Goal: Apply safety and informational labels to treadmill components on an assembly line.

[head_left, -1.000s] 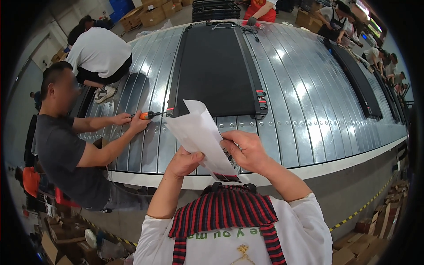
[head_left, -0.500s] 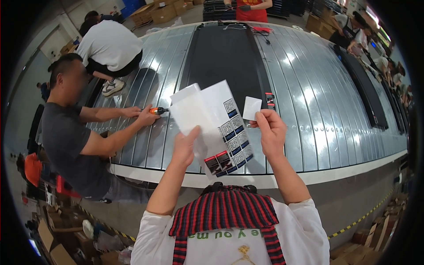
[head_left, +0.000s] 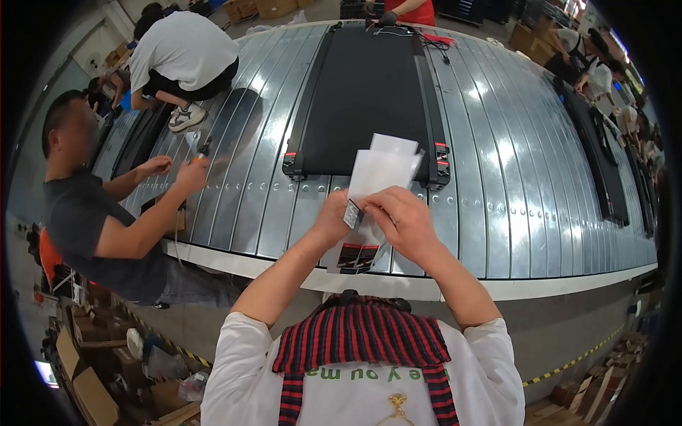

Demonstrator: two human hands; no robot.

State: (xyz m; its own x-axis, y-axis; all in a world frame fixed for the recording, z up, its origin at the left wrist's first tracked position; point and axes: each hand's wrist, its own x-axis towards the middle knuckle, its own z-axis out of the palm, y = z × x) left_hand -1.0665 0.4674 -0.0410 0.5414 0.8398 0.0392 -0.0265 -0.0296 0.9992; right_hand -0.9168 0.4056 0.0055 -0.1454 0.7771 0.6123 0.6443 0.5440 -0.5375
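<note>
My left hand (head_left: 332, 219) is closed on a stack of white label sheets (head_left: 383, 169), held upright over the near edge of the metal conveyor. Red and black labels (head_left: 357, 257) show low on the sheets. Between my hands is a small square label (head_left: 352, 214) with a dark code pattern. The fingers of my right hand (head_left: 403, 221) pinch together at its edge, in front of the sheets. Beyond my hands a black treadmill deck (head_left: 366, 99) lies flat, with red and black labels (head_left: 442, 163) on its near right corner.
On the left a person (head_left: 106, 192) holds an orange and black power driver (head_left: 202, 153). Another person in a white shirt (head_left: 186, 57) crouches on the metal slats (head_left: 497, 213). A second black deck (head_left: 593, 156) lies at right. A gloved hand (head_left: 388, 19) is at the far end.
My right hand has moved left with the label to the sheets. The sheets have turned and are less fanned. The person at left has drawn the driver back from them.
</note>
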